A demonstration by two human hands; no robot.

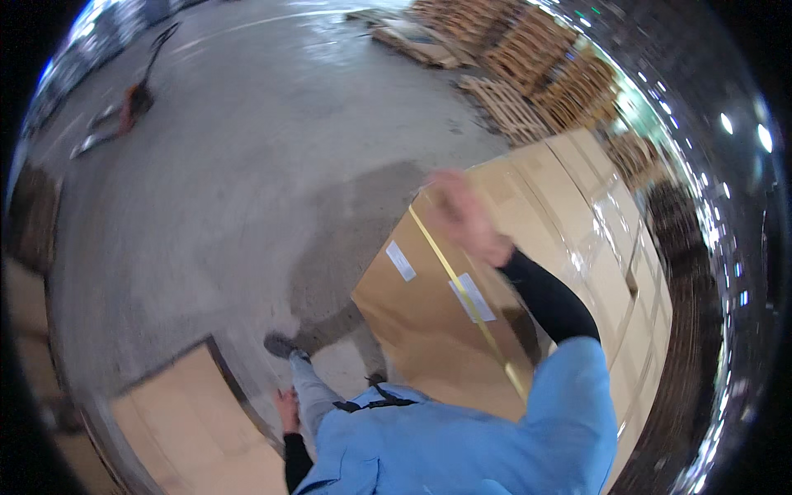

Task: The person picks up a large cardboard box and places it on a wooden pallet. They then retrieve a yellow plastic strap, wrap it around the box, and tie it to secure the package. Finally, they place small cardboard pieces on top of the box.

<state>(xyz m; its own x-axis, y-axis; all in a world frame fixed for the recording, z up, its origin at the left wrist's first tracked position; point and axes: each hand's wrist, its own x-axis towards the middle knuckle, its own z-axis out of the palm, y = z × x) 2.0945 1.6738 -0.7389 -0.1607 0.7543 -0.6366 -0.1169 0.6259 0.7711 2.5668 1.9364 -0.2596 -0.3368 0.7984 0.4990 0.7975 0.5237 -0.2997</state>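
Observation:
My right arm reaches across a large stack of cardboard boxes [532,194]. My right hand [462,216] is over the stack's near top edge, beside a yellow strap [437,247] that runs over the top and down the side. Motion smears its fingers, so I cannot tell whether it grips or touches the strap or the box. Two white labels [472,299] are stuck on the cardboard near the strap. Low beside my leg hangs my left hand [286,408], its fingers loosely apart and nothing visible in them.
Another flat-topped carton load [194,421] stands at lower left, near my left hand. Wooden pallets [528,49] are piled at the far right, with some lying on the floor. A pallet jack [132,107] stands at far left on the grey concrete floor [239,165].

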